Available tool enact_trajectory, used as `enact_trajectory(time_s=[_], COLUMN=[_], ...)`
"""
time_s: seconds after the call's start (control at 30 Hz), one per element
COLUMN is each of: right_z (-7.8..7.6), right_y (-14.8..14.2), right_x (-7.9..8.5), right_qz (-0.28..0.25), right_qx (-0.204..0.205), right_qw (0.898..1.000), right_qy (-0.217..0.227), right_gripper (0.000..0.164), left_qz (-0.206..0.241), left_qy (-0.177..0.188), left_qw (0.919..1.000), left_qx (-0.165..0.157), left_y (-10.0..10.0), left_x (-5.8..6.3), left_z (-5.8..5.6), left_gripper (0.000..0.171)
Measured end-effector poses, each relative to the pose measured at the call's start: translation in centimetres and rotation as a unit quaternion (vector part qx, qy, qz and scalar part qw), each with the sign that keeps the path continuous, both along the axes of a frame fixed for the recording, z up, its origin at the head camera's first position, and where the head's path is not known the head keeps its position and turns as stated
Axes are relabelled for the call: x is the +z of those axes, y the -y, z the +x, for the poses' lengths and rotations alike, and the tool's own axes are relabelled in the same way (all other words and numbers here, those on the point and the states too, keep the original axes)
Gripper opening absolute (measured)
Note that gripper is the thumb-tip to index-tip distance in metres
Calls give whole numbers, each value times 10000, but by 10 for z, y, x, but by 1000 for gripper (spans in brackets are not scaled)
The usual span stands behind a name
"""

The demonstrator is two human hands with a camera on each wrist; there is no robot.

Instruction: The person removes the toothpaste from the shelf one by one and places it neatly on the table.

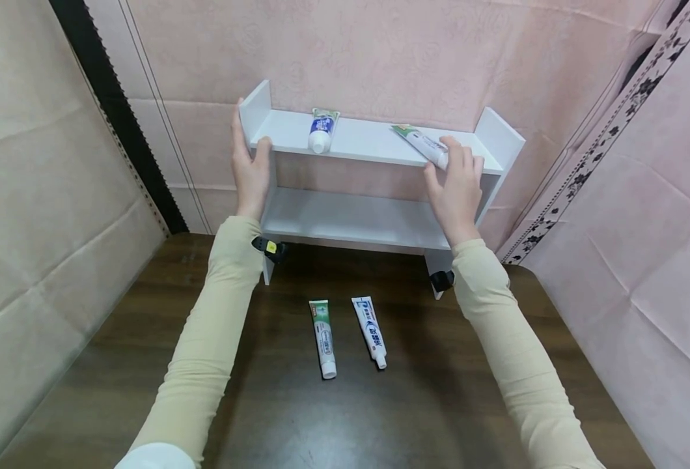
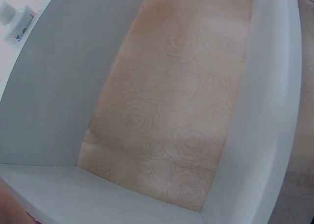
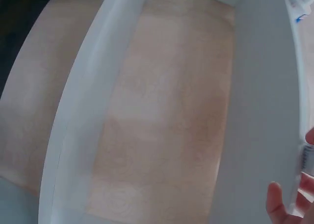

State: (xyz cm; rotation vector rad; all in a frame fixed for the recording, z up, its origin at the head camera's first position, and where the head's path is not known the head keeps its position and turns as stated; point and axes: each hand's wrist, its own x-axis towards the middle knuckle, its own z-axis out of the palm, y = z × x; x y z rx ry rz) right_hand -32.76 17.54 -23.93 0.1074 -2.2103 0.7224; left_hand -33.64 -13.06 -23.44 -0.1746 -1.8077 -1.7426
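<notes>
**Two hands at a white shelf, four tubes in sight**

From where I stand, a two-tier white shelf (image 1: pixel 357 215) rises over a dark brown surface (image 1: pixel 321 430), pink cloth (image 1: pixel 380 52) hanging behind it. The person's left hand (image 1: pixel 251 172) grips the shelf's left end panel (image 1: pixel 257 109), fingers along the outer side and thumb at the front.

The right hand (image 1: pixel 457 189) is over at the other end of the upper board (image 1: pixel 368 138), thumb and fingers spread about the cap end of a green-and-white tube (image 1: pixel 418 141). The right-wrist view sets the thumb lower, against the board's underside, with the other fingers close about the cap end; I can't tell whether they pinch it. That tube lies slantwise on the upper board, its flat end to the back and left, its cap to the front and right.

Further left on the same board sits a blue-labelled tube (image 1: pixel 323 130), white cap facing the person, near the front edge.

Two more lie on the surface in front, side by side and apart: a green-topped tube (image 1: pixel 323 339) at left, a white-and-blue tube (image 1: pixel 370 331) at right, both with caps toward the person.
</notes>
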Motion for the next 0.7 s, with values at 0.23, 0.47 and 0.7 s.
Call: enact_trajectory(time_s=[0.23, 0.47, 0.7], right_z=[5, 14, 15], right_y=[2, 6, 6], right_x=[3, -2, -5], right_qz=[103, 349, 691], right_qx=[-10, -141, -181], right_qw=[9992, 9966, 9937], right_qy=[-379, -739, -865], right_gripper=[37, 34, 32], left_qz=[40, -18, -44], left_qy=[-85, 26, 71], left_qw=[10000, 10000, 10000], left_qx=[35, 15, 7], left_y=[2, 0, 0], left_x=[0, 1, 0], left_z=[-1, 0, 0], left_gripper=[67, 67, 67])
